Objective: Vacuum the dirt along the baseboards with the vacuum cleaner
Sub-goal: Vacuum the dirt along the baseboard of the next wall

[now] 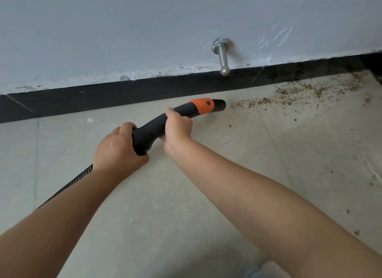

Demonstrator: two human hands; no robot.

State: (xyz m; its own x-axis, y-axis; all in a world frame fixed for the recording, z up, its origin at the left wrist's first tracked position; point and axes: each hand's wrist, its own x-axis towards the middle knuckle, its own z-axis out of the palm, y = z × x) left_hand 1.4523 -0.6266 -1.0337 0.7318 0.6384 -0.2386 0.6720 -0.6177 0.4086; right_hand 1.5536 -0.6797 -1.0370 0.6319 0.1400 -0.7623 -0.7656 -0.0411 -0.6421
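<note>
Nozzle [217, 105] of the vacuum, black with an orange collar [201, 106], lies low over the pale tiled floor [144, 195], its open mouth facing right, just short of the dirt [289, 95]. It sits near the black baseboard [124, 95] but apart from it; whether the mouth touches the floor cannot be told.

The left hand [117, 147] is wrapped round the thick rear end of the black handle [148, 130], where the ribbed hose [70, 184] runs out behind and passes under the left forearm. The right hand [177, 128] grips the handle farther forward, just behind the orange collar, fingers curled over the top.

The dirt is a band of brown crumbs spreading rightward from the nozzle along the foot of the baseboard, thickest toward the far right corner, with loose specks scattered across the tiles nearer the person.

A metal door stop [222, 54] juts from the grey wall [144, 29] above the baseboard, its round tip hanging over the baseboard's top edge, above and just right of the nozzle. The wall paint is chipped and smeared along the baseboard line. A pale blurred shape [266, 269] shows at the bottom edge; what it is cannot be told.

No containers are in view.
</note>
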